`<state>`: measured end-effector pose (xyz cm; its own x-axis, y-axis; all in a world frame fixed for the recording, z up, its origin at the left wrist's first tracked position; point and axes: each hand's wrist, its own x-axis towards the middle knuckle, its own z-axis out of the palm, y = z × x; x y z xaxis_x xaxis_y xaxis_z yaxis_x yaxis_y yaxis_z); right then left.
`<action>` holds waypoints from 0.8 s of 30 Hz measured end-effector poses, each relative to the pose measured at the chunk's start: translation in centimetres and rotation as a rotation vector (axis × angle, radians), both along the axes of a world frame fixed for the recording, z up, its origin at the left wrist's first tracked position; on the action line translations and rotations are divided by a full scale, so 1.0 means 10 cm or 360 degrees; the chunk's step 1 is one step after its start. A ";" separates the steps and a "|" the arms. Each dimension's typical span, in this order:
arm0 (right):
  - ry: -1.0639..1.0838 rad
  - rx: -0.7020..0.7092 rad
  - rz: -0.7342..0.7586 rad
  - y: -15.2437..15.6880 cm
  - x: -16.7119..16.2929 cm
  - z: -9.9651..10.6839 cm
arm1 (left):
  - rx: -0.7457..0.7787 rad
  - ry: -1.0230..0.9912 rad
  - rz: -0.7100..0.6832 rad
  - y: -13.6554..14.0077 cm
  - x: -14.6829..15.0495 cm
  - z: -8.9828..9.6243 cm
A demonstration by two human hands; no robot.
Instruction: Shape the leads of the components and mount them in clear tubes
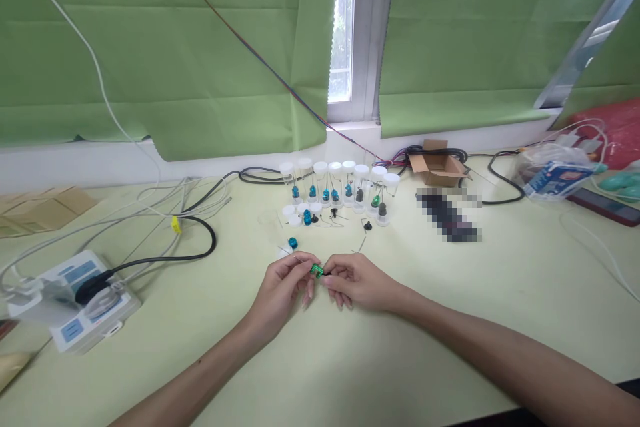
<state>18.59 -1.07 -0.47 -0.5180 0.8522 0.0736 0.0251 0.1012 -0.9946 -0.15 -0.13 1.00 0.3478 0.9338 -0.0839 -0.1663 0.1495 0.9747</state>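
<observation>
Green piece point(317, 271) — left hand point(289, 279) pinched it, right hand point(354, 281) a dark bit point(327, 273) — filled tubes point(335, 183) stood capped, blue parts point(293, 242) lay loose.

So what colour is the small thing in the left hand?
The small thing is bright green, as the head view shows.

Green part point(317, 270): looked glossy, metallic
Tubes point(349, 180): were clear, smooth plastic
Caps point(349, 165): looked smooth, plastic
Table point(310, 373): was smooth, low sheen
Curtains point(225, 60): were creased cloth, faint sheen
Box point(436, 179): was matt cardboard
Red bag point(590, 113): looked like crinkled plastic
</observation>
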 end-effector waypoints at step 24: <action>0.0228 -0.0169 -0.0120 0.05 -0.01 0.04 | -0.0012 -0.0101 -0.0033 0.01 0.02 0.03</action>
<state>18.51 -0.58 -0.05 -0.4433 0.8950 0.0498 -0.1141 -0.0012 -0.9935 0.03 -0.03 1.34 0.3719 0.9257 -0.0682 -0.2246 0.1611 0.9610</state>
